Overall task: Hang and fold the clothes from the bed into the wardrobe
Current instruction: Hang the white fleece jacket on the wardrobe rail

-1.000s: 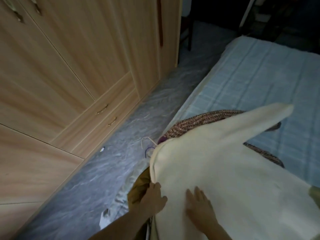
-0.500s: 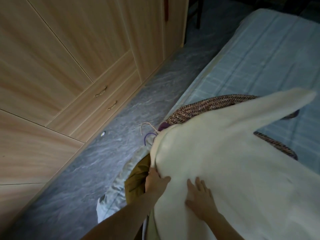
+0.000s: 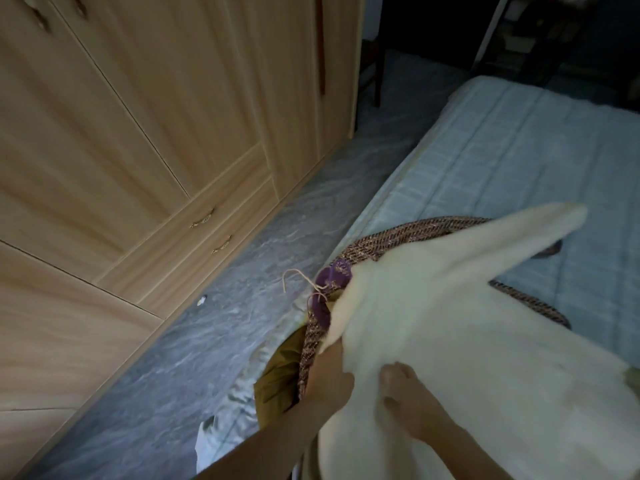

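- Cream garment (image 3: pixel 450 341) is spread across the near corner of the bed (image 3: pixel 519 161), one sleeve stretched toward the middle of the mattress; it lies on top of the pile, so it is judged to be the piece in hand.
- Left hand (image 3: pixel 329 379) is seen at the garment's left edge, thumb on top and fingers tucked under the hem; the edge is pinched, probably to lift it off the pile or turn it for folding.
- Right hand (image 3: pixel 412 403) lies on the cream cloth just beside the left, fingers bent into it with wrinkles gathered at the tips; a grasp of the fabric is judged, though the fingertips are partly sunk in the cloth.
- Tweed garment (image 3: pixel 398 233), brown-purple weave, lies directly under the cream one; its collar end sits at the bed edge, where hanger hooks (image 3: pixel 298 278) stick out over the floor, so it is likely already on a hanger.
- Olive-brown cloth (image 3: pixel 280 372) hangs off the bed edge below the tweed.
- Wardrobe (image 3: pixel 138 133): all visible doors shut, both drawers (image 3: pixel 207 230) shut; contents cannot be seen. Nothing is stowed from this pile yet; a door must be opened before hanging.
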The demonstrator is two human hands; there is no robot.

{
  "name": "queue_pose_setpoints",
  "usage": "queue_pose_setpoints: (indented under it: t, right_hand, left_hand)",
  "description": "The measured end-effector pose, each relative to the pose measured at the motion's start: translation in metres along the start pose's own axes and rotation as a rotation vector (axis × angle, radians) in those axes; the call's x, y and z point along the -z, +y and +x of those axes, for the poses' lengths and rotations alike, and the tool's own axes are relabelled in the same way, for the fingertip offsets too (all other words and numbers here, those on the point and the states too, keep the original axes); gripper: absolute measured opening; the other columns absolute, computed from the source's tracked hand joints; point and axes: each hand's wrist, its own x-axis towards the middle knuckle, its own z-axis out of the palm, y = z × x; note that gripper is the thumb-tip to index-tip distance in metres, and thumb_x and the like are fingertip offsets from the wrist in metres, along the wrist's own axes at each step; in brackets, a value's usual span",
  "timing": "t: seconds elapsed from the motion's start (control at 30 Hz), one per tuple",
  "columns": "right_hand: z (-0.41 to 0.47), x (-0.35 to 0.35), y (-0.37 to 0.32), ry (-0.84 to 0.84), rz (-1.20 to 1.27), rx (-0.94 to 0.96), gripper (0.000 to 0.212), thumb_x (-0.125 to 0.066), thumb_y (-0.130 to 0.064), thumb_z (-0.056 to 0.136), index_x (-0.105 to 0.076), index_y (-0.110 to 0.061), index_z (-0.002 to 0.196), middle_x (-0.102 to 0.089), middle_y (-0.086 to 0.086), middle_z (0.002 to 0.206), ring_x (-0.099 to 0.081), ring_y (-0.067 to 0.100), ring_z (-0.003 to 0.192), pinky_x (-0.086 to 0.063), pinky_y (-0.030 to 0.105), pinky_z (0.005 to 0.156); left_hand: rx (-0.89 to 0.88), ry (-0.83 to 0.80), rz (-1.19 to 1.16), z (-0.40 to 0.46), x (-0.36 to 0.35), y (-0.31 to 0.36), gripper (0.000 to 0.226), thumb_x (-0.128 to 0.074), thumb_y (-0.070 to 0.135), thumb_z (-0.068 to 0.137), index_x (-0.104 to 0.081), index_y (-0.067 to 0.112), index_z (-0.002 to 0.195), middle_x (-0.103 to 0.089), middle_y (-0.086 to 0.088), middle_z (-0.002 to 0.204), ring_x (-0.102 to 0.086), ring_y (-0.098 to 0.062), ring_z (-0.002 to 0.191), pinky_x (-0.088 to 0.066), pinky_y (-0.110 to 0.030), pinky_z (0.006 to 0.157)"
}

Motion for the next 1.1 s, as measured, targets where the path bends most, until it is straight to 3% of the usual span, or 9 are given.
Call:
queue_pose_setpoints:
  t: [0.23,0.37,0.5,0.67,0.77,0.83,0.93,1.03,1.1]
  right_hand:
    - [-0.063,0.090,-0.049,0.581,0.110,0.142,0.102,-0.069,-0.014,0.080,0.002,-0.031,0.152,0.012,-0.010,0.158,-0.038,0.019,0.134,-0.051,0.031,0.088]
    - [-0.117,0.140,-0.079,0.583,-0.007,0.291,0.127,-0.080,-0.036,0.068,0.022,-0.040,0.143,0.024,-0.011,0.155,-0.006,0.014,0.145,-0.030,0.033,0.112]
    - [-0.185,0.183,-0.117,0.798,-0.148,0.271,0.130,-0.083,-0.048,0.058,0.015,-0.049,0.144,0.013,-0.009,0.158,-0.011,0.025,0.145,-0.029,0.045,0.113]
    - [-0.254,0.203,-0.203,0.887,-0.265,0.422,0.097,-0.079,-0.053,0.068,-0.023,-0.041,0.146,0.000,-0.014,0.158,-0.011,0.016,0.144,-0.027,0.043,0.114]
    - [-0.282,0.202,-0.272,0.919,-0.161,0.553,0.064,-0.078,-0.044,0.073,-0.045,-0.037,0.127,-0.027,-0.026,0.139,-0.031,-0.006,0.120,-0.032,0.012,0.096]
    - [-0.297,0.200,-0.320,0.867,-0.135,0.649,0.055,-0.077,-0.041,0.076,-0.045,-0.040,0.120,-0.044,-0.028,0.120,-0.047,-0.007,0.103,-0.035,0.002,0.077]
    - [-0.311,0.185,-0.388,0.762,-0.170,0.818,0.054,-0.070,-0.036,0.083,-0.040,-0.045,0.126,-0.057,-0.023,0.113,-0.059,0.000,0.105,-0.036,-0.002,0.078]
    - [-0.320,0.163,-0.447,0.740,-0.238,0.911,0.052,-0.065,-0.032,0.088,-0.046,-0.036,0.136,-0.059,-0.017,0.116,-0.057,0.003,0.107,-0.041,0.005,0.084]
    - [-0.324,0.148,-0.483,0.786,-0.297,0.964,0.056,-0.063,-0.032,0.089,-0.045,-0.027,0.142,-0.063,-0.005,0.123,-0.061,0.015,0.109,-0.050,0.028,0.089]
  left_hand:
    - [-0.177,-0.049,-0.117,-0.058,0.041,0.030,0.051,-0.050,0.022,0.067,-0.062,0.016,0.116,-0.066,-0.001,0.112,-0.060,-0.020,0.104,-0.052,-0.035,0.086]
    - [-0.372,-0.076,-0.080,-0.122,0.083,0.060,0.046,-0.055,0.010,0.075,-0.063,0.013,0.120,-0.062,0.003,0.112,-0.055,-0.012,0.107,-0.041,-0.011,0.080]
    - [-0.559,0.087,-0.093,-0.178,0.155,0.074,0.050,-0.055,0.016,0.066,-0.070,0.026,0.113,-0.071,0.013,0.105,-0.064,-0.004,0.097,-0.052,-0.022,0.078]
    - [-0.751,0.336,0.016,-0.268,0.257,0.077,0.035,-0.052,0.016,0.063,-0.074,0.017,0.090,-0.072,0.009,0.078,-0.064,0.001,0.076,-0.050,-0.024,0.065]
    - [-0.800,0.474,0.171,-0.324,0.314,0.050,0.039,-0.048,0.018,0.062,-0.072,0.020,0.093,-0.073,0.005,0.089,-0.065,-0.004,0.082,-0.050,-0.028,0.070]
    - [-0.796,0.541,0.232,-0.362,0.348,0.032,0.041,-0.046,0.015,0.062,-0.073,0.021,0.092,-0.071,0.010,0.095,-0.064,0.000,0.085,-0.047,-0.018,0.070]
    - [-0.733,0.650,0.344,-0.421,0.393,0.000,0.045,-0.048,0.012,0.061,-0.073,0.024,0.096,-0.071,0.012,0.098,-0.064,-0.003,0.088,-0.044,-0.011,0.069]
    - [-0.583,0.807,0.574,-0.476,0.429,-0.043,0.053,-0.047,0.024,0.064,-0.059,0.038,0.113,-0.071,0.009,0.103,-0.066,-0.018,0.095,-0.052,-0.030,0.074]
    - [-0.485,0.953,0.807,-0.513,0.448,-0.068,0.051,-0.050,0.031,0.063,-0.057,0.037,0.114,-0.071,0.008,0.100,-0.068,-0.025,0.087,-0.052,-0.032,0.066]
